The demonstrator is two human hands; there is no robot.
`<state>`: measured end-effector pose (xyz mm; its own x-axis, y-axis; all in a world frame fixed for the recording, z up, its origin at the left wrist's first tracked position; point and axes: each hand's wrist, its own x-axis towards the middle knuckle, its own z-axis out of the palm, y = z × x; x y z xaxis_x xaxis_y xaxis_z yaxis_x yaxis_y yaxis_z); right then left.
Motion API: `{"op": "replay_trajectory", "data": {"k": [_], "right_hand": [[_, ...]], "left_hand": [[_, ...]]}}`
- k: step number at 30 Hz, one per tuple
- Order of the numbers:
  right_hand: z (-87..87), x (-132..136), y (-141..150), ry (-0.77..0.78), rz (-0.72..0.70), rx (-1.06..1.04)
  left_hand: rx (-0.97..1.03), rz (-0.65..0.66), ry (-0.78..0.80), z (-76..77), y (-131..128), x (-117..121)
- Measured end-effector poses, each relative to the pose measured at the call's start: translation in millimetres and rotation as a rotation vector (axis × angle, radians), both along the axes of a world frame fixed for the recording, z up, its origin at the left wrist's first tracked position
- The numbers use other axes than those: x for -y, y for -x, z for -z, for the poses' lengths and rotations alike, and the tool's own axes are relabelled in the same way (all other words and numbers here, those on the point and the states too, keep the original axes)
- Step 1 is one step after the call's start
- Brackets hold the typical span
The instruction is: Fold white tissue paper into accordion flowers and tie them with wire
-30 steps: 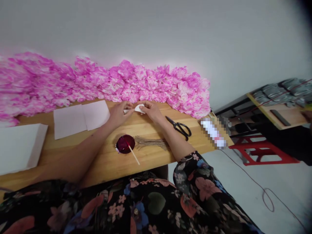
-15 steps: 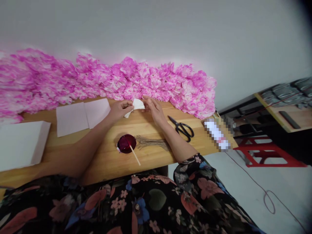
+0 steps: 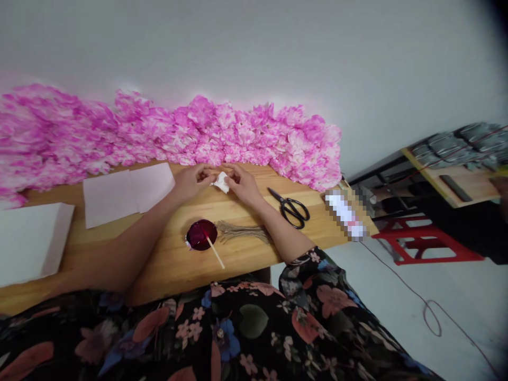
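Note:
Both my hands meet over the far middle of the wooden table (image 3: 170, 264). My left hand (image 3: 192, 183) and my right hand (image 3: 244, 186) pinch a small folded white paper piece (image 3: 221, 182) between their fingertips, just above the tabletop. Behind them runs a long row of pink paper flowers (image 3: 166, 135) against the wall. Closer to me lie a small dish of dark red dye (image 3: 202, 234) with a wooden stick (image 3: 215, 252) in it, and a bundle of brown twine (image 3: 246, 232).
Black scissors (image 3: 291, 207) lie right of my right hand. Two pale paper sheets (image 3: 127, 193) and a white stack (image 3: 27, 241) sit at the left. A blurred package (image 3: 344, 216) rests at the table's right end; a red stool (image 3: 428, 241) and a cord (image 3: 432, 317) are on the floor.
The white paper piece was held up and spread half a second ago; now it is smaller and lower, pinched close between both hands. The view has shifted slightly.

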<state>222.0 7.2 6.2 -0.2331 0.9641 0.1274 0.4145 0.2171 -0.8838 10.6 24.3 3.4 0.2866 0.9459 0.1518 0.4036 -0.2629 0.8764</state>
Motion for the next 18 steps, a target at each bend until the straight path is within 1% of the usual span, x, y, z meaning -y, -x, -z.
{"op": "replay_trajectory", "data": {"k": [1,3,5,7,9,11,14,18], "right_hand": [[-1.3,-0.1,-1.9,-0.009,-0.003,0.060],[-6.7,-0.1,-6.8,-0.041,-0.004,0.213],[-13.5,0.0,-11.9,-0.083,0.025,0.371],[-19.1,-0.5,-15.8,-0.123,0.062,0.463],[-21.4,-1.3,-17.5,-0.156,0.042,0.485],[-20.1,-2.1,-17.3,-0.180,-0.020,0.481],[-14.0,-2.9,-15.4,-0.204,-0.094,0.467],[-7.0,-3.1,-13.6,-0.207,-0.127,0.455]], "left_hand": [[-0.038,0.003,-0.040,0.9,1.8,-1.3],[-0.113,0.055,-0.138,3.5,5.4,-4.5],[-0.195,0.120,-0.235,6.5,8.0,-7.3],[-0.284,0.143,-0.302,9.1,9.1,-8.5],[-0.354,0.147,-0.333,10.9,9.4,-8.1],[-0.401,0.162,-0.350,11.5,9.5,-6.8],[-0.457,0.187,-0.366,11.7,9.4,-5.2],[-0.481,0.181,-0.389,13.6,8.0,-4.7]]}}
